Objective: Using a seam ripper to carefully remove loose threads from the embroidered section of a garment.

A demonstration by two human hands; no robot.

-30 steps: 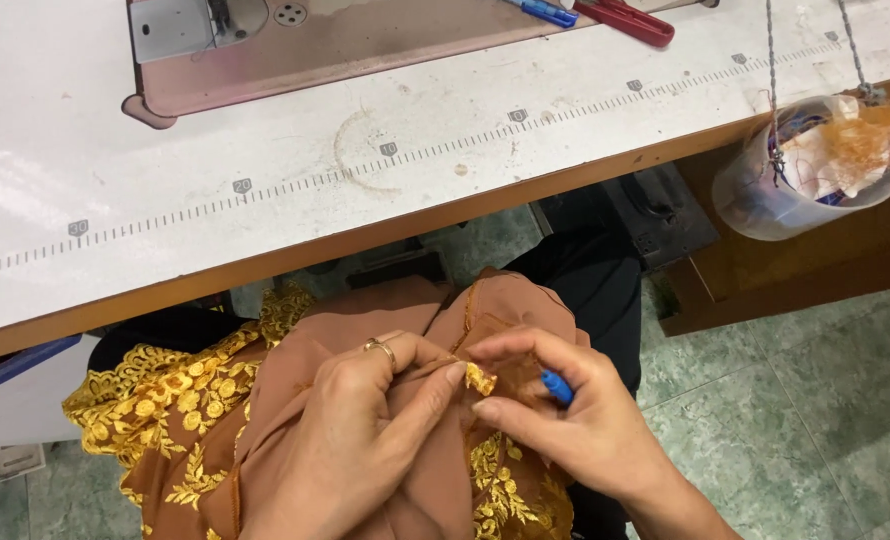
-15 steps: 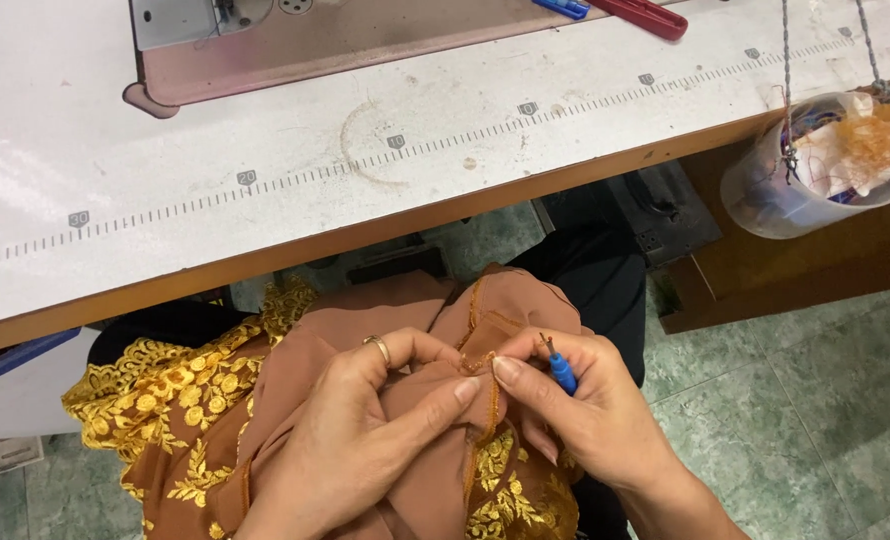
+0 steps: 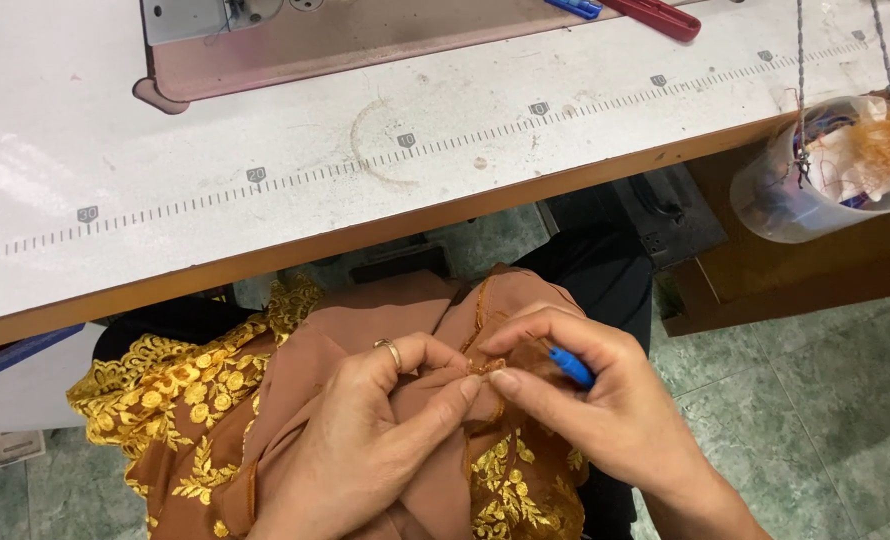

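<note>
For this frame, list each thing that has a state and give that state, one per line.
Left hand: pinching the brown fabric, ring on one finger.
Right hand: pinching the fabric edge, holding a small blue tool.
Brown fabric: bunched in the lap, gold lace trim showing.
Blue tool: gripped, mostly hidden by fingers.
Plastic cup: hanging beside the table, stuffed with scraps.
Table: ruler strip along its edge.

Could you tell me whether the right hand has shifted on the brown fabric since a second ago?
Yes. The right hand has slid slightly left along the brown fabric, toward the left hand.
</note>
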